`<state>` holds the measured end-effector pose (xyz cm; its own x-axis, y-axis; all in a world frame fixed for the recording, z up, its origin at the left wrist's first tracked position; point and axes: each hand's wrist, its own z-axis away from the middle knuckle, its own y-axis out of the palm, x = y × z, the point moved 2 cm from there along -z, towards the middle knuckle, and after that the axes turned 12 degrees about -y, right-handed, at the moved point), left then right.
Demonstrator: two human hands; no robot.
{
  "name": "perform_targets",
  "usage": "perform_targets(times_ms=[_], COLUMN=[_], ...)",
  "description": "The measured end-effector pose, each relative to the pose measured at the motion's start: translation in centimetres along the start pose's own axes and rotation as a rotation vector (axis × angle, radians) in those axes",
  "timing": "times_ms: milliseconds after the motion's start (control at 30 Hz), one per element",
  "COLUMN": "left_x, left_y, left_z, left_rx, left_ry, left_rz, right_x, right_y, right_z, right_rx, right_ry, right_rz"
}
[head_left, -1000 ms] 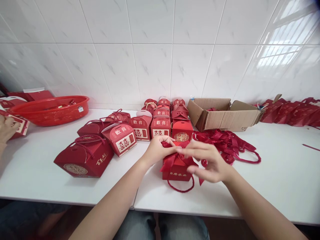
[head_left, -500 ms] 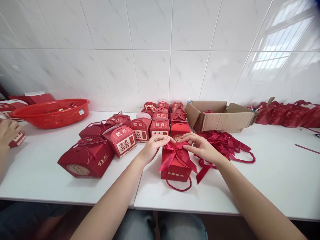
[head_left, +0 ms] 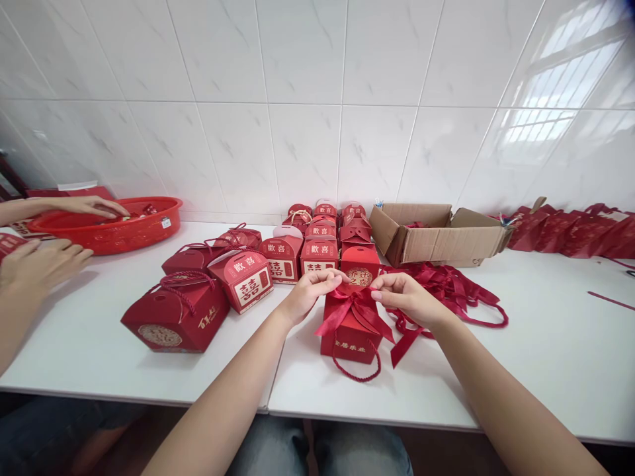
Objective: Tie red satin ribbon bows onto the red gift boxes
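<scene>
Directly before me stands a red gift box (head_left: 348, 340) with gold lettering on its front. A red satin ribbon bow (head_left: 353, 302) sits on its top, tails hanging down both sides. My left hand (head_left: 317, 291) pinches the bow's left loop between thumb and fingers. On the other side, my right hand (head_left: 401, 296) pinches the right loop. A twisted rope handle (head_left: 358, 379) droops over the box front onto the table. Just behind my right hand lies a heap of loose red ribbons (head_left: 446, 287).
Several finished-looking red boxes (head_left: 282, 254) stand behind and left, one dark red box (head_left: 176, 317) nearest. A cardboard carton (head_left: 441, 244) stands by the tiled wall, red bags (head_left: 570, 231) to its right. At left, a co-worker's hand (head_left: 96, 206) reaches into a red basin (head_left: 114, 241).
My right hand's fingers have drawn slightly back to the bow's right loop, while my left hand stays at the left one. The co-worker's hand has moved into the red basin.
</scene>
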<state>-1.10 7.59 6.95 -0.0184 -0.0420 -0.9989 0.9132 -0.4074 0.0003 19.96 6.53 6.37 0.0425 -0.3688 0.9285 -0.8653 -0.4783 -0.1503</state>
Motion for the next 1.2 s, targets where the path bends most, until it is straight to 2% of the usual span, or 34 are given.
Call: perform_targets(times_ms=[133, 233, 300, 367, 500, 700, 933, 1200], left_x=[0.2, 0.4, 0.5, 0.7, 0.8, 0.6, 0.7, 0.5], left_y=[0.2, 0.4, 0.4, 0.4, 0.3, 0.5, 0.4, 0.3], left_z=[0.0, -0.1, -0.1, -0.2, -0.2, 0.0, -0.2, -0.1], left_rx=[0.027, 0.076, 0.103, 0.129, 0.154, 0.150, 0.065, 0.018], left_ry=[0.007, 0.020, 0.030, 0.039, 0.057, 0.072, 0.078, 0.088], left_rz=[0.020, 0.033, 0.044, 0.051, 0.056, 0.042, -0.035, -0.121], right_x=[0.4, 1.0, 1.2, 1.2, 0.9, 0.4, 0.4, 0.7], right_y=[0.7, 1.3, 1.7, 1.9, 2.0, 2.6, 2.8, 2.7], right_z=[0.0, 0.0, 0.0, 0.0, 0.0, -0.2, -0.2, -0.2], right_rx=[-0.066, -0.178, -0.204, -0.167, -0.096, -0.119, -0.114, -0.033], right_ry=[-0.020, -0.127, -0.219, -0.264, -0.256, -0.185, -0.235, -0.236], right_rz=[0.034, 0.204, 0.266, 0.256, 0.240, 0.229, 0.239, 0.287])
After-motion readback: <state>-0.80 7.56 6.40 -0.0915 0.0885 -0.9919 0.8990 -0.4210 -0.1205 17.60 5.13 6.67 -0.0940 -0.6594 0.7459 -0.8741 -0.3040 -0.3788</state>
